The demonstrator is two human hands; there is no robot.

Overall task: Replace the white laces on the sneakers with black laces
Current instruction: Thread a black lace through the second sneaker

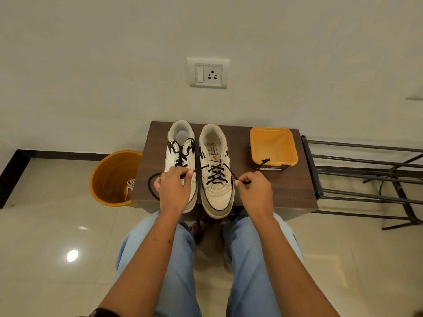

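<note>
Two white sneakers stand side by side on a small brown table (274, 193), toes toward me. The left sneaker (180, 143) carries a black lace up to its top eyelets. The right sneaker (216, 193) has a black lace (215, 173) crossed through its lower eyelets only. My left hand (175, 188) lies over the left sneaker's toe and pinches one end of that lace, which loops off the table's left side. My right hand (254, 191) pinches the other end, which runs on toward the tub. A white lace (130, 186) lies in the orange bucket.
An orange square tub (273, 145) sits at the table's back right. The orange bucket (112, 177) stands on the floor at the left. A black metal rack (366, 170) is on the right. The wall with a socket (208, 73) is behind. My knees are under the table's front edge.
</note>
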